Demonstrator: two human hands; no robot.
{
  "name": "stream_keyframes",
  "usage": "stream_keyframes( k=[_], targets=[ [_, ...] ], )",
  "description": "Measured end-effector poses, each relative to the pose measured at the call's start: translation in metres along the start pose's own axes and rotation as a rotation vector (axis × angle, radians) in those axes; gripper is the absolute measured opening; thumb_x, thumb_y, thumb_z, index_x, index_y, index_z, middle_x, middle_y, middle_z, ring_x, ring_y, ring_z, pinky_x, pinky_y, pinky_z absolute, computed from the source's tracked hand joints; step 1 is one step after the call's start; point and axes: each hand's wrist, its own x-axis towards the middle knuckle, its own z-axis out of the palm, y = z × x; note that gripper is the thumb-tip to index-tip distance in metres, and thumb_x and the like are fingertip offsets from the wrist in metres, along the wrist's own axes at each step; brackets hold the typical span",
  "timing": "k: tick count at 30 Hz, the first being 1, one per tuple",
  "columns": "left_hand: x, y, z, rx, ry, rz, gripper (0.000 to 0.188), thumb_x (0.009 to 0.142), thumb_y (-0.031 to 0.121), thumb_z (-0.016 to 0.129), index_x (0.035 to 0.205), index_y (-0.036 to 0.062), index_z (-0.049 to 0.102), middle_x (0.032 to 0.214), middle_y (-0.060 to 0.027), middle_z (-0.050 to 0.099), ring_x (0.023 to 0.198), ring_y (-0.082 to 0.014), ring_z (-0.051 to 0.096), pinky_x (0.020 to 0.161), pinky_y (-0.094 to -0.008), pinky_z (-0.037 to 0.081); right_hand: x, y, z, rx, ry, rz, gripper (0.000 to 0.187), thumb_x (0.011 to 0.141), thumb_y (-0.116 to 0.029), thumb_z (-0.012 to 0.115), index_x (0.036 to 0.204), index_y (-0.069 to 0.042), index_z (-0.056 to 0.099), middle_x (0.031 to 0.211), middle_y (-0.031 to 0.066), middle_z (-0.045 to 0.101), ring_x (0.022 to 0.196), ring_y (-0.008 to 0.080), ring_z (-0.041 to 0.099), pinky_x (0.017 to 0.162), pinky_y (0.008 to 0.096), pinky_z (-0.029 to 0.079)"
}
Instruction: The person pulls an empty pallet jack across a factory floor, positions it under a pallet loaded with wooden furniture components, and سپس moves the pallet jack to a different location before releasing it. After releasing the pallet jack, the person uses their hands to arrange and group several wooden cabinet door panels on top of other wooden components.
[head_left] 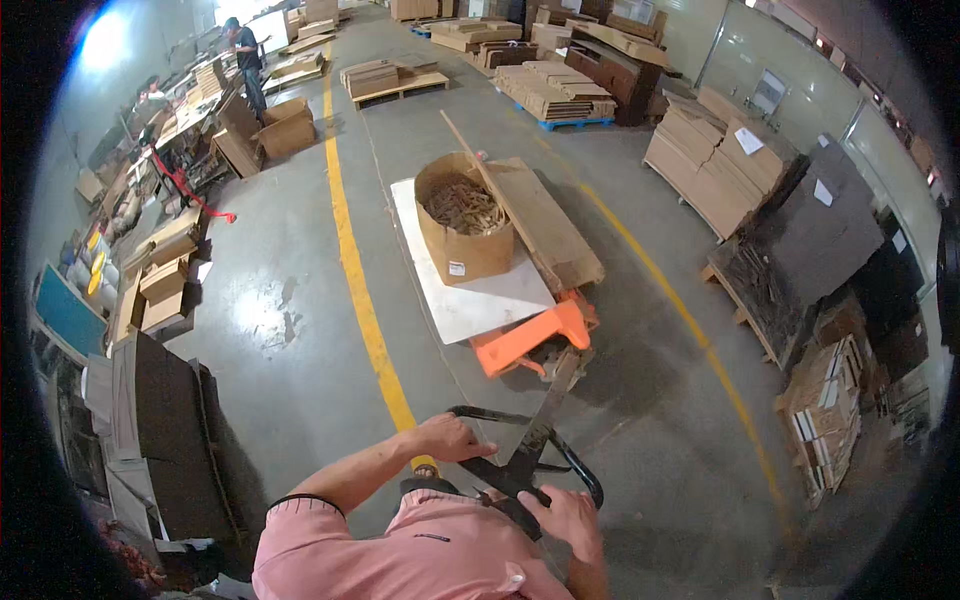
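My left hand (447,438) is wrapped round the left side of a black loop handle (516,468). On the handle's right side my right hand (566,517) is closed, its thumb lying over the grip. From the handle a dark steering bar runs forward to an orange pallet jack (530,335). A white board (435,290) lies over the jack, and on it stands an open brown cardboard drum (465,255) holding a heap of brown scraps. Beside the drum lies flat cardboard (560,230), and a long thin strip (505,200) leans across the drum's rim.
Yellow floor lines (352,260) run along both sides of the aisle. Stacked dark panels (165,430) stand at the left, and a tilted grey panel (815,220) at the right. A loaded pallet (555,92) is ahead; a person (247,65) stands far left by workbenches.
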Motion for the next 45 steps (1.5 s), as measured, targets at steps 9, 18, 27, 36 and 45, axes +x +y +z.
stream_keyframes(
  k=[9, 18, 27, 36, 45],
  targets=[
    [-0.065, -0.060, -0.093, -0.705, 0.510, 0.083, 0.048, 0.101, 0.043, 0.050, 0.080, 0.0012, 0.063, 0.070, -0.0041, 0.061, 0.069, -0.0133, 0.058, 0.064, -0.0335, 0.048, -0.033, -0.125, -0.032, 0.277, 0.460, -0.240, 0.054, 0.068, -0.032, 0.085, 0.115, -0.011, 0.068, 0.095, 0.0136, 0.072, 0.086, 0.0321, 0.070, 0.075, 0.0394, 0.054],
    [-0.055, -0.054, -0.104, -0.946, 0.941, 0.254, 0.056, 0.103, 0.046, 0.039, 0.083, -0.0041, 0.052, 0.070, -0.0143, 0.053, 0.069, -0.0245, 0.049, 0.070, -0.0413, 0.043, -0.031, -0.132, -0.022, 0.211, 1.090, -0.240, 0.039, 0.070, -0.014, 0.083, 0.102, 0.001, 0.068, 0.098, 0.0138, 0.068, 0.087, 0.0239, 0.063, 0.077, 0.0370, 0.051],
    [-0.082, -0.030, -0.072, -0.823, 1.237, 0.102, 0.063, 0.102, 0.048, 0.035, 0.076, -0.0056, 0.053, 0.069, -0.0249, 0.054, 0.070, -0.0438, 0.056, 0.070, -0.0470, 0.045, -0.041, -0.090, -0.014, 0.192, 1.188, -0.513, 0.023, 0.091, -0.012, 0.069, 0.106, 0.005, 0.067, 0.096, 0.0158, 0.069, 0.085, 0.0260, 0.065, 0.079, 0.0353, 0.052],
    [-0.117, 0.025, -0.028, -0.591, 1.344, 0.145, 0.042, 0.102, 0.035, 0.041, 0.089, -0.0022, 0.055, 0.080, -0.0252, 0.058, 0.080, -0.0454, 0.057, 0.071, -0.0463, 0.045, -0.011, -0.028, -0.063, 0.371, 1.226, -0.475, 0.034, 0.102, -0.021, 0.046, 0.090, 0.003, 0.066, 0.082, 0.0158, 0.066, 0.075, 0.0289, 0.062, 0.070, 0.0393, 0.048],
    [-0.156, 0.022, 0.024, -0.424, 1.325, 0.323, 0.034, 0.091, 0.037, 0.062, 0.088, 0.0037, 0.056, 0.075, -0.0165, 0.059, 0.073, -0.0380, 0.060, 0.063, -0.0454, 0.045, -0.017, -0.009, -0.064, 0.231, 1.274, -0.605, 0.043, 0.105, -0.030, 0.039, 0.083, 0.001, 0.057, 0.075, 0.0084, 0.054, 0.066, 0.0245, 0.050, 0.068, 0.0361, 0.042]
  ],
)
